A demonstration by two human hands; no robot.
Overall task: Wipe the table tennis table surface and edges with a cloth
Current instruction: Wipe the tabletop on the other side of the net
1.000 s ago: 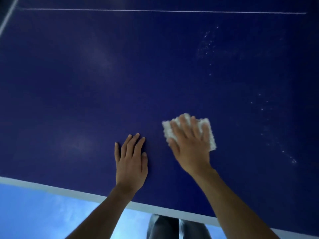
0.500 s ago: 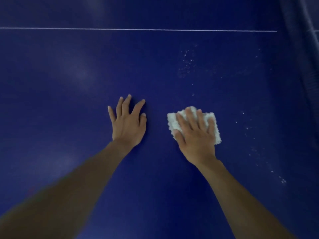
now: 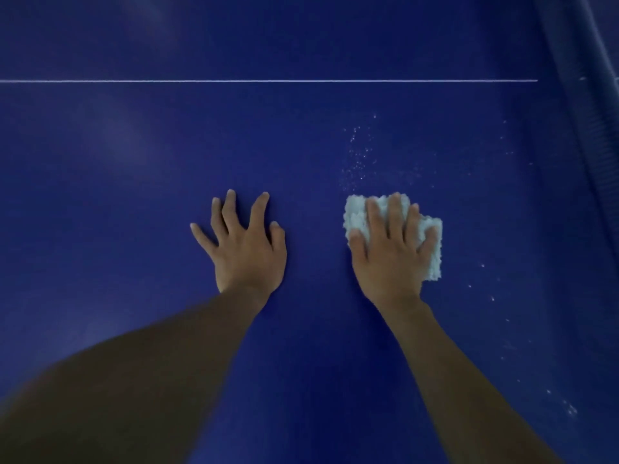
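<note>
While the left hand [image 3: 248, 252] is resting spread flat on the table [image 3: 134, 195], the right hand [image 3: 390, 259] is pressing the cloth [image 3: 433, 256] down with straight fingers, mid-table; firm overlapping strokes should be catching those specks [image 3: 360, 155], perhaps dust.

The worktop [image 3: 134, 229] is a deep, even blue with a few paler, hazy patches toward the upper left of the frame. A thin white line [image 3: 268, 81] runs straight across its upper part. Small white specks [image 3: 360, 155] are scattered right of centre and down the right side. The cloth [image 3: 432, 249] is white with a nubbly, pebbled texture. The net [image 3: 599, 128] at the upper right is dark blue with fine ribbing.
</note>
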